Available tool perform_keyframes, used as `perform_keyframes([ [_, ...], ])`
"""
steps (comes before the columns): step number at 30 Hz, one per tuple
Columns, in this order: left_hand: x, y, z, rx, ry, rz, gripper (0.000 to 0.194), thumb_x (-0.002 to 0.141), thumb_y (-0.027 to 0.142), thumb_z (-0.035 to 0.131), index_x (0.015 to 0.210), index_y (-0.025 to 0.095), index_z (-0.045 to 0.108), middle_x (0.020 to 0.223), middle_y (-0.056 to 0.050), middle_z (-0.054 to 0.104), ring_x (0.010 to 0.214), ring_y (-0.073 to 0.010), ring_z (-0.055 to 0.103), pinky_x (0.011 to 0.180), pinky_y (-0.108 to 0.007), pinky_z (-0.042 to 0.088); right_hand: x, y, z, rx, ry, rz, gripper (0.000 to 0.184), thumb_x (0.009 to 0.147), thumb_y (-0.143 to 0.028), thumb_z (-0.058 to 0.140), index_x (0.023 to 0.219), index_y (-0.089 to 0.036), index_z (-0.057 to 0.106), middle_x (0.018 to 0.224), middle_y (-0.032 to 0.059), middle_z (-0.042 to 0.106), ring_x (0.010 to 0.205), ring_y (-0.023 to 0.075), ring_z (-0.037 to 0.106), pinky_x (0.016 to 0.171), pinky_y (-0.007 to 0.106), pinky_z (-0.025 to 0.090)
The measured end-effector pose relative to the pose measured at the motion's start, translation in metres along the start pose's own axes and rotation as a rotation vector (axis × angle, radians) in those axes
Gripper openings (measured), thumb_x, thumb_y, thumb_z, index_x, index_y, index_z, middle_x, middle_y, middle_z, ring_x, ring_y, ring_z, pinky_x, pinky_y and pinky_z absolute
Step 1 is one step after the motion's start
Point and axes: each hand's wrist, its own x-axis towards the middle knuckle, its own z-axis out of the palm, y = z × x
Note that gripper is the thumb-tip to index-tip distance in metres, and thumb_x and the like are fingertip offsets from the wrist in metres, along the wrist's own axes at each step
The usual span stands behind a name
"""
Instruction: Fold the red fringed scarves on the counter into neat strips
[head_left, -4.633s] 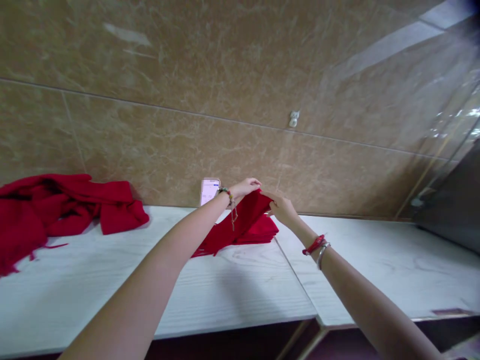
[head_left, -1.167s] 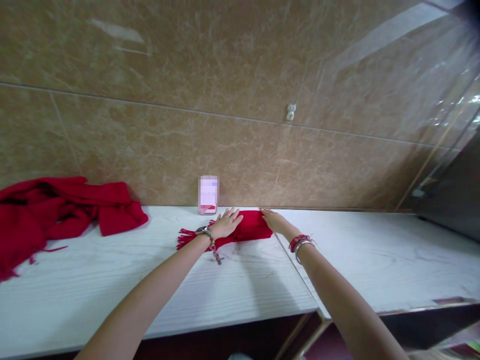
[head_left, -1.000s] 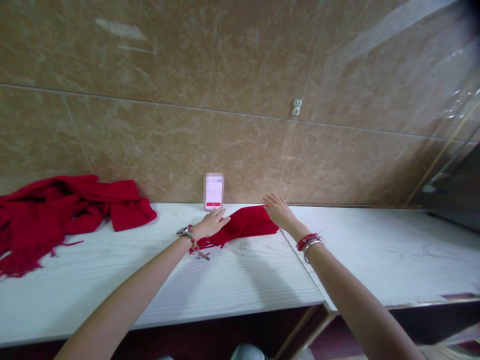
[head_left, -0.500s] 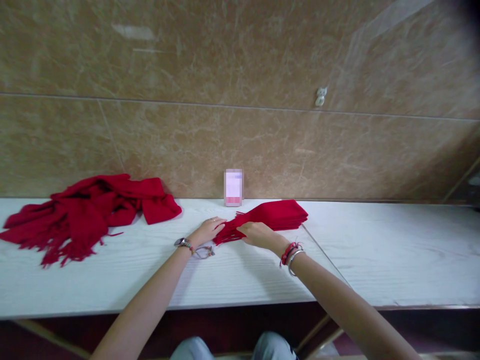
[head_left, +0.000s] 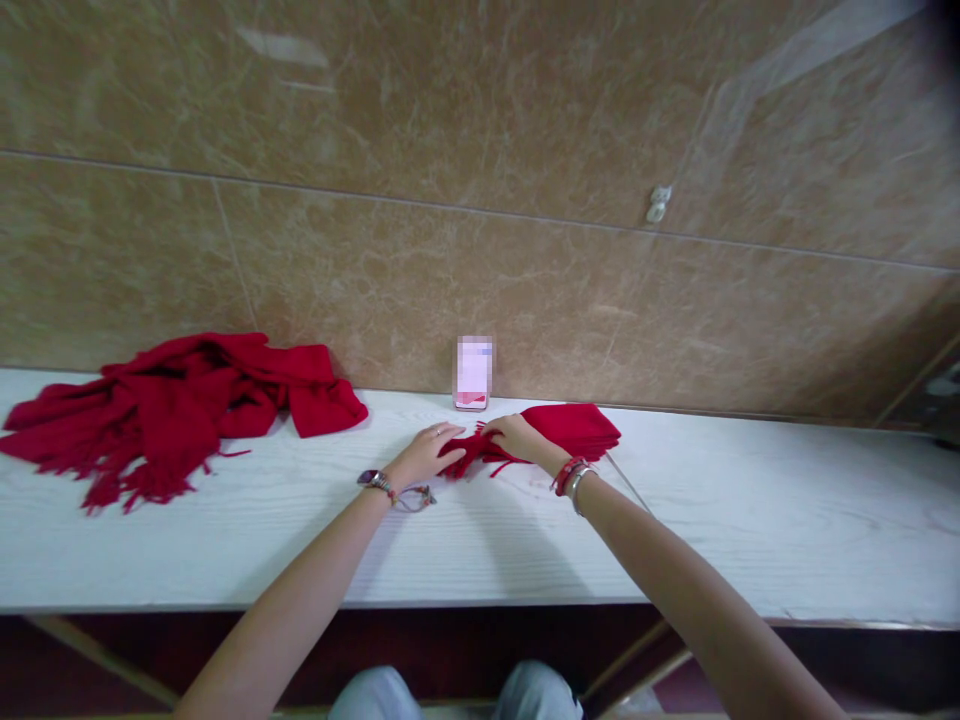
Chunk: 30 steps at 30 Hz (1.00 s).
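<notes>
A red scarf point(head_left: 574, 428) lies folded in a neat layered stack on the white table, its fringed end pointing left. My left hand point(head_left: 426, 455) rests at the tip of that fringe, fingers stretched out and thumb apart, touching the strands. Over the fringe near the folded part, my right hand point(head_left: 517, 438) has its fingers bent and closed on the strands. The fingertips of my right hand are partly hidden. Farther left, a second heap of red fringed scarf cloth point(head_left: 187, 400) lies crumpled.
A phone point(head_left: 473, 375) with a blurred screen leans upright against the brown marbled wall point(head_left: 360, 270) behind my hands. The white table point(head_left: 787, 520) runs along the wall, with its front edge near my knees. A small white cat-shaped figure point(head_left: 658, 204) is on the wall.
My right hand has moved up and away from me across the fringe, toward its far side. My left hand's fingers have spread a little. The view has tilted slightly.
</notes>
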Motion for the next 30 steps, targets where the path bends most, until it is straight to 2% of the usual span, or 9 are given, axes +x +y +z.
perform_keyframes([
  [3,0.001,0.010,0.003,0.023,-0.043,0.000,0.057,0.078,0.042,0.057,0.125,0.013,0.045,0.124,-0.012,0.052,0.112,-0.0231,0.049,0.097,-0.034,0.037,0.001,0.006,-0.005,0.088,0.039,-0.004,0.026,0.078,-0.009,0.050,0.094,-0.016,0.069,0.095,0.0057,0.070,0.086,0.0168,0.062,0.082,0.023,0.043],
  [7,0.003,0.013,0.005,0.015,-0.021,-0.031,0.034,0.083,0.021,0.049,0.117,0.018,0.052,0.113,-0.006,0.061,0.102,-0.0185,0.056,0.091,-0.030,0.041,0.002,0.007,-0.007,0.127,0.070,0.025,0.026,0.077,-0.008,0.051,0.095,-0.017,0.068,0.095,0.0052,0.070,0.086,0.0162,0.062,0.079,0.023,0.044],
  [9,0.003,0.013,0.003,0.000,0.005,-0.062,0.030,0.083,0.014,0.044,0.110,0.020,0.057,0.106,-0.004,0.063,0.098,-0.0169,0.057,0.089,-0.028,0.042,0.004,0.006,-0.009,0.129,0.076,0.036,0.026,0.078,-0.010,0.051,0.096,-0.017,0.068,0.096,0.0052,0.069,0.087,0.0163,0.062,0.079,0.024,0.045],
  [14,0.004,0.012,0.000,-0.043,0.097,-0.115,0.030,0.083,0.013,0.042,0.108,0.019,0.058,0.107,-0.004,0.063,0.099,-0.0169,0.057,0.090,-0.029,0.042,-0.001,0.000,-0.017,0.105,0.062,-0.025,0.026,0.081,-0.012,0.048,0.098,-0.017,0.066,0.097,0.0059,0.069,0.088,0.0171,0.062,0.080,0.026,0.044],
  [17,0.004,0.011,0.000,-0.063,0.117,-0.107,0.030,0.083,0.013,0.042,0.107,0.017,0.059,0.106,-0.005,0.063,0.098,-0.0174,0.057,0.090,-0.030,0.043,-0.010,-0.006,-0.017,0.065,0.025,-0.066,0.028,0.080,-0.022,0.055,0.107,-0.018,0.061,0.100,0.0065,0.067,0.089,0.0184,0.061,0.079,0.027,0.044],
  [19,0.004,0.010,0.001,-0.076,0.129,-0.101,0.029,0.082,0.013,0.043,0.106,0.017,0.059,0.105,-0.005,0.063,0.097,-0.0175,0.057,0.089,-0.031,0.043,-0.016,-0.012,-0.010,-0.004,0.024,-0.031,0.041,0.076,-0.028,0.061,0.115,-0.018,0.055,0.106,0.0092,0.064,0.093,0.0207,0.060,0.080,0.029,0.044],
  [21,0.005,0.010,0.001,-0.085,0.141,-0.102,0.029,0.081,0.012,0.043,0.105,0.017,0.060,0.105,-0.005,0.063,0.097,-0.0176,0.057,0.090,-0.031,0.043,-0.020,-0.018,-0.001,-0.087,0.060,0.049,0.047,0.076,-0.028,0.061,0.120,-0.017,0.049,0.112,0.0121,0.060,0.099,0.0223,0.057,0.080,0.030,0.044],
  [26,0.005,0.011,0.001,-0.100,0.188,-0.115,0.029,0.080,0.012,0.045,0.105,0.017,0.059,0.105,-0.005,0.063,0.097,-0.0177,0.057,0.090,-0.032,0.043,-0.017,-0.031,0.016,-0.188,0.140,0.148,0.034,0.083,-0.014,0.046,0.117,-0.016,0.050,0.113,0.0125,0.058,0.102,0.0200,0.055,0.080,0.027,0.043],
  [30,0.003,0.009,0.000,-0.140,0.266,-0.130,0.029,0.081,0.013,0.046,0.108,0.017,0.058,0.106,-0.006,0.063,0.097,-0.0175,0.058,0.089,-0.032,0.044,-0.011,-0.031,0.002,-0.189,0.096,0.195,0.030,0.085,-0.012,0.040,0.109,-0.017,0.055,0.104,0.0107,0.064,0.094,0.0190,0.059,0.075,0.026,0.044],
])
